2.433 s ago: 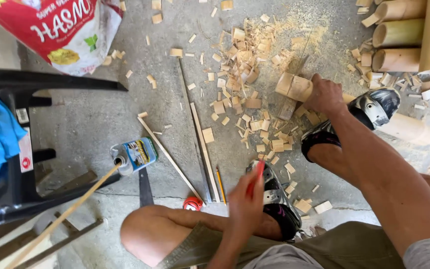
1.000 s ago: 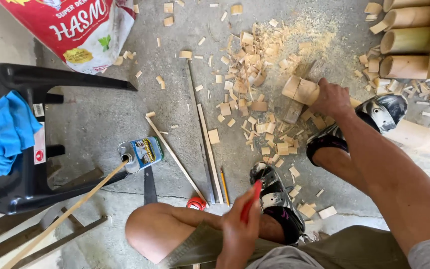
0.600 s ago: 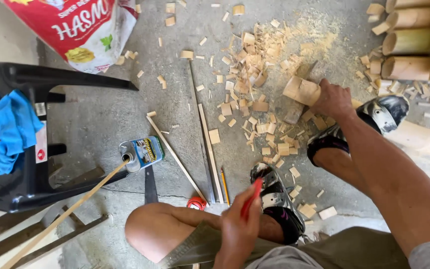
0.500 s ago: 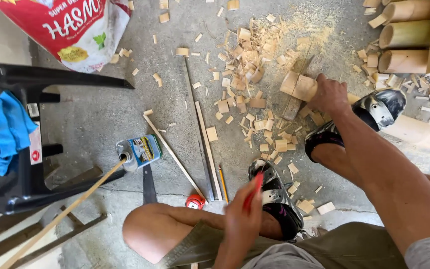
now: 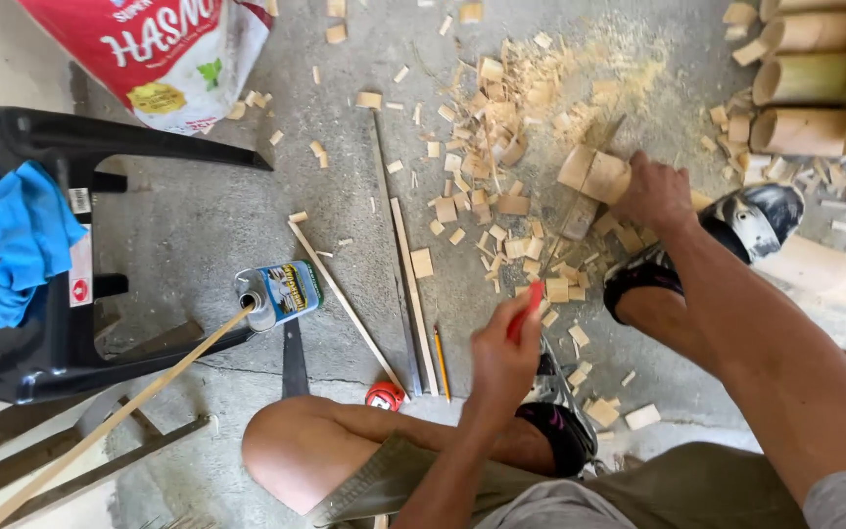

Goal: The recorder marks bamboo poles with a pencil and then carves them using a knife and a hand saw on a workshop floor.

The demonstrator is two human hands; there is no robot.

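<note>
My right hand grips a short pale bamboo section lying on the concrete floor amid wood chips. My left hand is closed around a red handle of a thin-bladed cutting tool. Its blade runs up and to the right to the bamboo section. Both hands are over my feet in black sandals, and my bare left knee is bent below.
Thin wooden strips, a pencil, a small red tape measure and a metal can lie at the centre-left. A black plastic chair with a blue cloth stands left. Bamboo tubes are stacked top right, a red-and-white sack top left.
Both hands keep their grips on the bamboo section and the red handle. The view shifts slightly; the left hand stays near the same place.
</note>
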